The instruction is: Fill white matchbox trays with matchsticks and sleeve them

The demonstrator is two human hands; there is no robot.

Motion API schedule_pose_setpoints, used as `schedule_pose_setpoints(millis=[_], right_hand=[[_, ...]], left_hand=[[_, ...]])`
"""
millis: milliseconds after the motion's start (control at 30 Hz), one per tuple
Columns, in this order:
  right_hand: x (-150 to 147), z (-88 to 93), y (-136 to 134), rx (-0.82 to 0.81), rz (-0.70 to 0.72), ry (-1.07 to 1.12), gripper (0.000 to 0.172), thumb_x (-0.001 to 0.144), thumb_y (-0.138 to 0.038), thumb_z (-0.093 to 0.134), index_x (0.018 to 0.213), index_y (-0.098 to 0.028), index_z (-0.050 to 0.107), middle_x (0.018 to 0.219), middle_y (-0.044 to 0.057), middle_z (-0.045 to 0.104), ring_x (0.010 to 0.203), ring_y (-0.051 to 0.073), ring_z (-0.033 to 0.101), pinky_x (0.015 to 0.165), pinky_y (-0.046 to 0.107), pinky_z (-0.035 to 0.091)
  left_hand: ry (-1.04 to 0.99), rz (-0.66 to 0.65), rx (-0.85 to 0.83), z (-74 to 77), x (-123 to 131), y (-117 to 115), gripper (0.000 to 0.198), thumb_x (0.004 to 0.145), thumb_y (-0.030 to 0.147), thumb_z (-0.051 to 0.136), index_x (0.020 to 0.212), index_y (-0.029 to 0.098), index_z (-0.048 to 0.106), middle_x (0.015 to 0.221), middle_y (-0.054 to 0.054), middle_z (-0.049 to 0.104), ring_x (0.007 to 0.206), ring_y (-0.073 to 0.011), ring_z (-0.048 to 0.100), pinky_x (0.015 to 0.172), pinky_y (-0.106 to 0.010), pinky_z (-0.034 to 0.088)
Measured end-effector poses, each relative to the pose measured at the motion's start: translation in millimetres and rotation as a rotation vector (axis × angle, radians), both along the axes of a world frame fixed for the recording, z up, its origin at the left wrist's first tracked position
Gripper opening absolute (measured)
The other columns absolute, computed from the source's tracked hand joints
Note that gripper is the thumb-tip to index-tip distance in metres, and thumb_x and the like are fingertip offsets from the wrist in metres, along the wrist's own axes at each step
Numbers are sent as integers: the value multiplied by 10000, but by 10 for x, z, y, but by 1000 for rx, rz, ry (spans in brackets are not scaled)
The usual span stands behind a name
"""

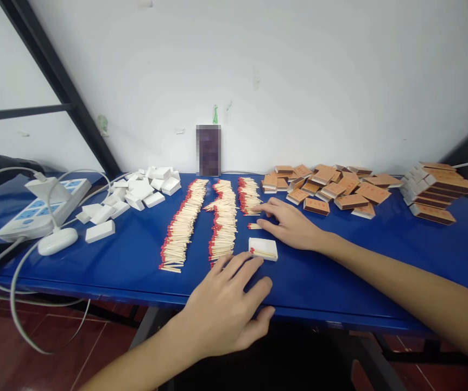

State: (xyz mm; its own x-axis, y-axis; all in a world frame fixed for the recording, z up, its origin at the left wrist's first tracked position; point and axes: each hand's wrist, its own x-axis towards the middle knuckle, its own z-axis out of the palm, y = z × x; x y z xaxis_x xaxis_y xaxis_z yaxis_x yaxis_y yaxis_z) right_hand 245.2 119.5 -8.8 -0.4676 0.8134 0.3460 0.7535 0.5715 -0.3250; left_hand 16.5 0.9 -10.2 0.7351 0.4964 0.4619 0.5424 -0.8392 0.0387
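My right hand [285,222] reaches over the near end of the short right-hand row of red-tipped matches [250,193]. Its index fingertip touches the matches there, while the thumb, held apart, rests at a few separate matches [253,226]. Just in front lies a white matchbox tray [272,256] with a few matches inside. My left hand [232,304] is open, fingers spread and bent, its fingertips close to the tray's near left edge. Two longer rows of matches, a middle one [225,217] and a left one [184,225], run toward me; the left hand hides the middle row's near end.
White trays [140,190] are heaped at left, near a power strip [42,209], cables and a white plug-like device [58,241]. Orange matchbox sleeves [334,187] lie piled at right beside stacked matchboxes [441,187]. A pixelated dark rectangle [208,150] stands against the wall.
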Motion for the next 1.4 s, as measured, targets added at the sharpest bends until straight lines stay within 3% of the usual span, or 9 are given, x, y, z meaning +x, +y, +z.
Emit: schedule_pose_setpoints(millis=[833, 1400], right_hand=[[-2, 19, -22, 19, 37, 63, 274, 942, -300, 496, 1089, -177, 692, 886, 55, 551, 755, 182, 553, 705, 321, 439], [-8, 23, -26, -17, 18, 19, 347, 962, -328, 471, 1187, -179, 689, 944, 79, 580, 808, 207, 584, 746, 346, 456]], left_hand=[[11, -1, -3, -8, -4, 11, 287, 945, 323, 514, 1151, 160, 629, 1282, -143, 602, 1269, -319, 521, 1063, -504, 440], [6, -1, -1, 3, 2, 9, 278, 947, 318, 511, 1139, 155, 629, 1285, -151, 600, 1262, -320, 527, 1054, -501, 447]])
